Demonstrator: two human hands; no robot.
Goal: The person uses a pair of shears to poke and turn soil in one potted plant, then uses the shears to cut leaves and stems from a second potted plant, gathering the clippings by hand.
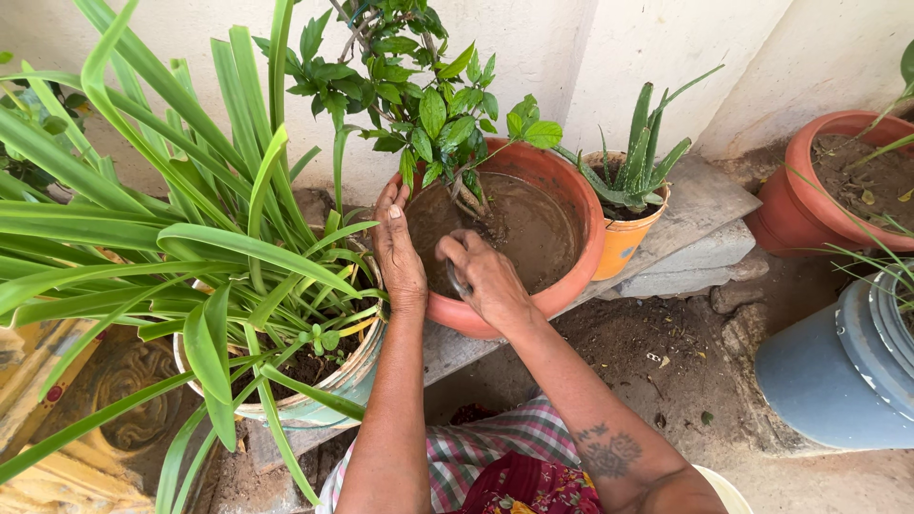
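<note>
A round terracotta pot [571,195] sits in the middle, filled with wet muddy soil [533,228], and a leafy green shrub [419,95] grows from it. My left hand [398,249] rests flat on the pot's near-left rim, fingers stretched toward the shrub's stem. My right hand [487,276] is curled over the near rim and grips a small metal tool [458,280] whose end dips into the mud. Most of the tool is hidden in the fist.
A pale pot with long strap-like leaves [238,276] crowds the left. A small orange pot with an aloe [630,190] stands on stone slabs [700,252] to the right. Another terracotta pot [838,181] and a tipped grey-blue bucket [838,366] lie far right. White wall behind.
</note>
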